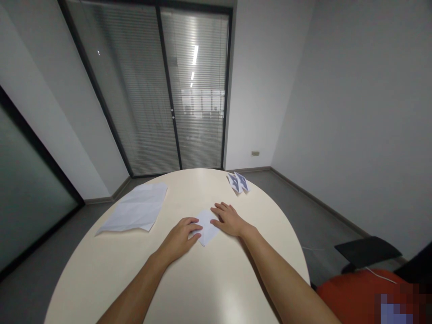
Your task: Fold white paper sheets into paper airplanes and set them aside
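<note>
A small folded piece of white paper (pixel 207 230) lies on the round cream table (pixel 216 274), one corner pointing toward me. At its left edge rests my left hand (pixel 182 236), fingers stretched out and slightly apart over the paper. My right hand (pixel 230 219) lies flat across the upper right edge, its thumb on the paper and the other fingers extended. The paper's side corners are partly hidden beneath the fingers.
Larger creased white sheets (pixel 138 209) lie at the table's left. Two folded paper pieces with blue-grey patches (pixel 238 182) stand near the far right edge. An orange chair (pixel 351 288) with a black armrest (pixel 367 251) is at the lower right. Glass doors with blinds (pixel 199 135) are beyond.
</note>
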`<state>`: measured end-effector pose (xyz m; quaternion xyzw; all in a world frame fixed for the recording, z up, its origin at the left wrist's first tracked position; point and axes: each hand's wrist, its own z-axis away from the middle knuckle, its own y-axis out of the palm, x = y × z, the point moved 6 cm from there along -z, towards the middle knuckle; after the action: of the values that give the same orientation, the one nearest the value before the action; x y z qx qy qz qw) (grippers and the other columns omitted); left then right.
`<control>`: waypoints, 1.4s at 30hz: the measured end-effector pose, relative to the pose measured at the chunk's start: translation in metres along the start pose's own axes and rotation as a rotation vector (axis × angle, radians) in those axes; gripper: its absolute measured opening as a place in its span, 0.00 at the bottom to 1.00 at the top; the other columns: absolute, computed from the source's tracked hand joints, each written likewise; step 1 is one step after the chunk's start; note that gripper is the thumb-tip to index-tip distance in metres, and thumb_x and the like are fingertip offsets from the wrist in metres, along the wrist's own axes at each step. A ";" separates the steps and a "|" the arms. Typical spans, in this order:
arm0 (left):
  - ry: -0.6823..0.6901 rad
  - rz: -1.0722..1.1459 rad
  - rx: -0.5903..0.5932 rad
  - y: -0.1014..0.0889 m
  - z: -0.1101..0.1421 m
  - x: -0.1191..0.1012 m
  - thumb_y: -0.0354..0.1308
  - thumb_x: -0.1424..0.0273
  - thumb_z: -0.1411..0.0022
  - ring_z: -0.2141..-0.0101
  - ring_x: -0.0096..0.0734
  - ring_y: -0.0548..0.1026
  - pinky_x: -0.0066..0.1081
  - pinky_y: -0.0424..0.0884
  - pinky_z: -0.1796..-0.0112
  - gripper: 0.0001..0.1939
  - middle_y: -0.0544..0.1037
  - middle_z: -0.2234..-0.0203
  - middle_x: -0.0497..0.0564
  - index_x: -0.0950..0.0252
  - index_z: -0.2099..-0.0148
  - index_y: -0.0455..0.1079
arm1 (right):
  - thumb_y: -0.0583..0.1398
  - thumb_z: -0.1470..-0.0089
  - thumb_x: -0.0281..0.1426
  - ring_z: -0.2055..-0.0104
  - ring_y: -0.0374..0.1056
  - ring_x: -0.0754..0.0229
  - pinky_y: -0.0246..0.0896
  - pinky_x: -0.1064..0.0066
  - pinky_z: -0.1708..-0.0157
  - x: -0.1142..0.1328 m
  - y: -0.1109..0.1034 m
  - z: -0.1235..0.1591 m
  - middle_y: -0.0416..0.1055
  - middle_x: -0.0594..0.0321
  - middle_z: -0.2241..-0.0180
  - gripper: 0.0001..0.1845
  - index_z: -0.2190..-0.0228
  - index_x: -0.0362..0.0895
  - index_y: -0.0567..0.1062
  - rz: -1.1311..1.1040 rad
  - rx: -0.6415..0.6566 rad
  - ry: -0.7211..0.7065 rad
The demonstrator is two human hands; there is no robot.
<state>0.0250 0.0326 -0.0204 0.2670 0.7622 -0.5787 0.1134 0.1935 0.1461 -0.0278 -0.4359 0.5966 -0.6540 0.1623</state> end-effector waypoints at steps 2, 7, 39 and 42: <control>-0.001 -0.006 0.000 0.000 0.000 0.000 0.61 0.70 0.37 0.46 0.41 0.72 0.42 0.67 0.42 0.13 0.75 0.47 0.54 0.59 0.50 0.78 | 0.54 0.39 0.54 0.29 0.42 0.36 0.36 0.39 0.35 0.002 0.001 0.001 0.50 0.47 0.31 0.39 0.35 0.46 0.61 -0.009 0.024 0.013; 0.009 -0.025 -0.006 0.001 0.000 0.000 0.61 0.70 0.37 0.45 0.40 0.71 0.42 0.67 0.42 0.15 0.75 0.47 0.54 0.60 0.48 0.77 | 0.55 0.44 0.60 0.28 0.39 0.36 0.33 0.38 0.34 0.006 0.001 0.002 0.47 0.46 0.30 0.46 0.34 0.46 0.59 -0.026 0.062 0.018; 0.002 -0.012 -0.019 -0.002 -0.001 -0.004 0.61 0.71 0.38 0.46 0.41 0.72 0.43 0.68 0.42 0.14 0.76 0.49 0.54 0.60 0.50 0.78 | 0.64 0.59 0.62 0.27 0.29 0.38 0.20 0.40 0.33 0.034 0.003 0.006 0.37 0.48 0.28 0.63 0.31 0.45 0.52 -0.107 0.199 -0.057; 0.020 -0.007 -0.019 -0.003 -0.001 -0.005 0.62 0.71 0.39 0.47 0.41 0.72 0.43 0.68 0.43 0.13 0.77 0.49 0.54 0.59 0.51 0.78 | 0.65 0.58 0.61 0.27 0.30 0.38 0.21 0.40 0.33 0.035 0.002 0.007 0.38 0.48 0.28 0.61 0.31 0.45 0.53 -0.108 0.200 -0.086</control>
<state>0.0273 0.0317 -0.0152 0.2690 0.7697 -0.5691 0.1062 0.1778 0.1155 -0.0174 -0.4767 0.4965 -0.6987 0.1949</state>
